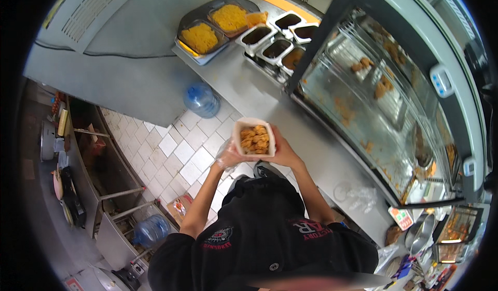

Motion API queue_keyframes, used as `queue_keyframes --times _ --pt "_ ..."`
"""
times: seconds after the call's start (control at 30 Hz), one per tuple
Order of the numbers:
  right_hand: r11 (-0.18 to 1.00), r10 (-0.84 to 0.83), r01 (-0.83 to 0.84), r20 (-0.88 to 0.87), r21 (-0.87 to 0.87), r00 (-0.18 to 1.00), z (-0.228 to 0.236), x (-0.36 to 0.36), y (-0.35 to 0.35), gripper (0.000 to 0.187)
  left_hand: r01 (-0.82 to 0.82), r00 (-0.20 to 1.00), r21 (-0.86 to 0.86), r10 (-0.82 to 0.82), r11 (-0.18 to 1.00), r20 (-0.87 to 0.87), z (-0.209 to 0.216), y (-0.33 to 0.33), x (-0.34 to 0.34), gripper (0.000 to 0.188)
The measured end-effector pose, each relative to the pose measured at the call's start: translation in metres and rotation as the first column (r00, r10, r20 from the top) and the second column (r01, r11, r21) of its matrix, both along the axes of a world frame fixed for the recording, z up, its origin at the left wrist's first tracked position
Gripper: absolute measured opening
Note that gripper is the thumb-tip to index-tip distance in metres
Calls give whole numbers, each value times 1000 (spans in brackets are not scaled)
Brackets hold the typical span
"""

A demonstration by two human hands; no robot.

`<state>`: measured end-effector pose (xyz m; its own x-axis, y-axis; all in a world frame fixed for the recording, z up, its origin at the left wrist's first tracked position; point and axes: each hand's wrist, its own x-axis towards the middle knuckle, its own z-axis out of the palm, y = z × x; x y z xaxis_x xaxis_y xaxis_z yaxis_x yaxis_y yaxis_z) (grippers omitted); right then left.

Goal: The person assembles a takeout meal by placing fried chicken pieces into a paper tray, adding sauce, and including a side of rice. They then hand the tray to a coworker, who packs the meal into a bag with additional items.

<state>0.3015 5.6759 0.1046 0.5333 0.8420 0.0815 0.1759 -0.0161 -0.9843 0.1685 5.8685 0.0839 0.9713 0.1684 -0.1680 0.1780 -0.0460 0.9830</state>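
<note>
Between my hands is a white paper bag (253, 121), its mouth open upward. Golden-brown fried pieces (255, 139), which look like chicken, fill the part of it I can see. My left hand (229, 155), in a clear plastic glove, grips the bag's left side. On the opposite side my right hand (283, 148) is wrapped round it, apparently bare. The bag is held in front of my body, beside the edge of the steel counter (249, 96). Its lower part is hidden from above.
A glass display case (358, 99) with some fried food stands on the right. Sauce containers (275, 50) and trays of yellow shredded food (199, 38) sit at the counter's far end. Blue water bottles stand on the tiled floor (201, 100) and at lower left (151, 230).
</note>
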Motion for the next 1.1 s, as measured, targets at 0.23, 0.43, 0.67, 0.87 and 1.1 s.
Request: queue_keyframes --times 0.23,0.43,0.67,0.87,1.1 --pt "924 381 -381 -141 27 914 53 113 123 111 -176 983 -113 168 978 -75 11 128 30 73" --pt "896 -439 443 208 33 874 41 242 202 33 -334 941 -199 339 921 -8 -10 229 103 70" --pt "322 -866 946 391 -39 311 24 340 208 17 -124 980 241 80 962 184 -41 378 204 80" --pt "221 -945 964 211 -150 249 33 325 214 19 -33 987 148 9 988 159 -43 436 260 85" --pt "410 -696 811 433 -417 574 65 365 320 40 41 988 90 -54 995 145 -47 445 283 91"
